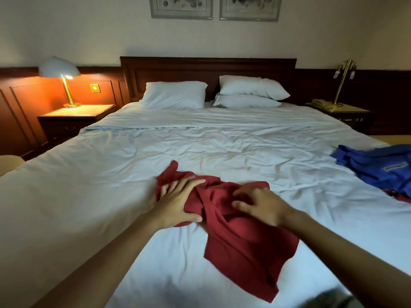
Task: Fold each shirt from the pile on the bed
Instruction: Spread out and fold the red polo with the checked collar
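A dark red shirt (242, 247) lies crumpled on the white bed (200, 147), near its front edge. My left hand (178, 201) lies on the shirt's left part, fingers stretched over the cloth and thumb under a fold. My right hand (260, 205) rests on the shirt's upper right part, fingers spread and bent onto the fabric. A pile of shirts sits at the bed's right edge, with blue cloth (378, 170) on top and a bit of red cloth (398, 195) showing beneath.
Several white pillows (175, 94) lean against the dark wooden headboard (206, 67). A lit lamp (60, 72) stands on the left nightstand (77, 116). A brass lamp (342, 83) and a telephone (320, 103) stand on the right nightstand.
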